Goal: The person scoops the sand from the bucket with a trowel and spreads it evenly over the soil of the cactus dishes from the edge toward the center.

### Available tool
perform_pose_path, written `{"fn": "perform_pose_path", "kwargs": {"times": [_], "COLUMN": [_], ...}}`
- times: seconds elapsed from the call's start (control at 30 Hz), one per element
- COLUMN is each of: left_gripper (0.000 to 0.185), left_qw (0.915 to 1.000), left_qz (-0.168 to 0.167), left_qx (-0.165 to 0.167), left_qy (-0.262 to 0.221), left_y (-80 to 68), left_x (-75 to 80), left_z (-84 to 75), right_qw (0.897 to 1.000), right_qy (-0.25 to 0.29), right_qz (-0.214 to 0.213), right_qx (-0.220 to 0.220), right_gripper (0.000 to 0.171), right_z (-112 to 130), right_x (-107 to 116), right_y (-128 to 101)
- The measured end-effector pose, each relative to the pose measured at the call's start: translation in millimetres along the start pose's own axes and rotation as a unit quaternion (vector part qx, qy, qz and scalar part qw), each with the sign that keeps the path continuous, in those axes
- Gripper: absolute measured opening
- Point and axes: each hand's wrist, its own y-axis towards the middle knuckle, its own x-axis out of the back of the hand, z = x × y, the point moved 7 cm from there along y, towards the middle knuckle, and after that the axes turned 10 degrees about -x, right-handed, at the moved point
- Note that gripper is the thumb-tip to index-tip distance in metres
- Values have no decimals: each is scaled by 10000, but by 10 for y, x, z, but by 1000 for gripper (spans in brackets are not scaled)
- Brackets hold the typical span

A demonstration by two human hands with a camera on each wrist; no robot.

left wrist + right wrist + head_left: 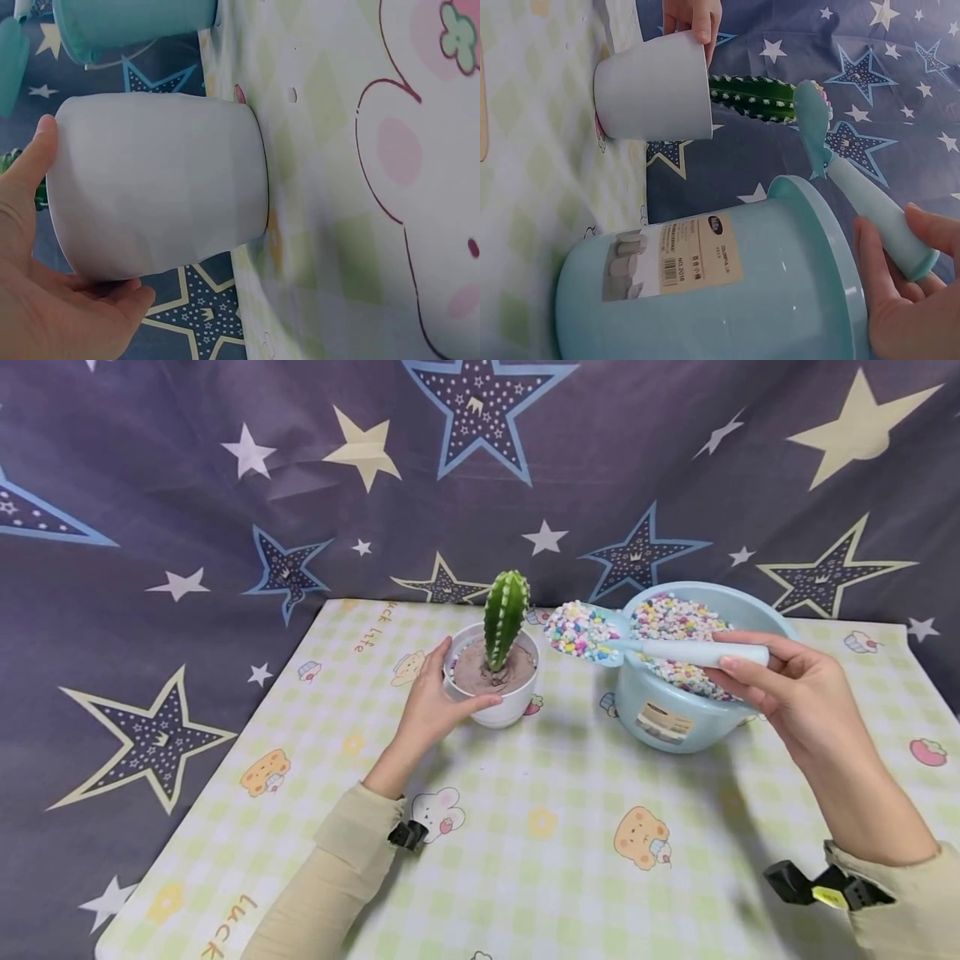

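White pot [504, 703], green cactus [504, 617], pale blue bowl [678, 720], pastel multicoloured pebbles [670, 617], green-checked tablecloth [555, 827]

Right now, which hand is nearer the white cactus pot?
Left. The left hand grips the white pot at its near rim. The right hand is off to the pot's right, over the blue bowl, holding a scoop of coloured pebbles.

In the head view, the left hand [433, 703] covered the near-left wall of the small white plastic pot [504, 710], and the print on the pale blue plastic basin's [675, 727] label was too small to read. The left wrist view cut that basin off at its top edge. The right wrist view cropped the right hand [911, 300] at its lower right corner and hid the scoop's load of coloured pebbles behind the light blue plastic scoop [832, 157].
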Motion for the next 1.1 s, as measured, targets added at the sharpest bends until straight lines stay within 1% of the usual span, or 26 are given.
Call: {"fn": "perform_pose_path", "kwargs": {"times": [0.27, 0.4, 0.5, 0.6, 0.8, 0.87, 0.97, 1.1], "left_gripper": [116, 117, 117, 118, 119, 119, 118, 119], "left_qw": [9999, 9998, 9995, 9992, 9979, 9974, 9968, 9964], "left_qz": [-46, -109, -178, -244, -255, -252, -253, -276], "left_qx": [37, 37, 19, -5, -6, 2, 10, -10], "left_qy": [94, 173, 242, 330, 594, 673, 755, 807], "left_y": [-8, -15, -25, -37, -62, -68, -72, -76], "left_x": [5, 8, 15, 23, 30, 32, 30, 29], "left_z": [2, -5, -16, -28, -50, -56, -55, -62], "right_qw": [9979, 9965, 9944, 9921, 9885, 9870, 9851, 9828], "right_qy": [40, -119, -419, -587, -434, -456, -567, -697], "right_qz": [261, 191, 110, 147, 603, 748, 831, 830], "right_qx": [-599, -811, -963, -1101, -1319, -1348, -1395, -1492], "right_gripper": [32, 31, 30, 30, 33, 33, 33, 32], "right_z": [7, 14, 16, 5, -60, -80, -103, -126], "right_x": [-73, -73, -59, -49, -61, -78, -98, -116], "right_y": [177, 263, 322, 370, 420, 436, 465, 499]}}
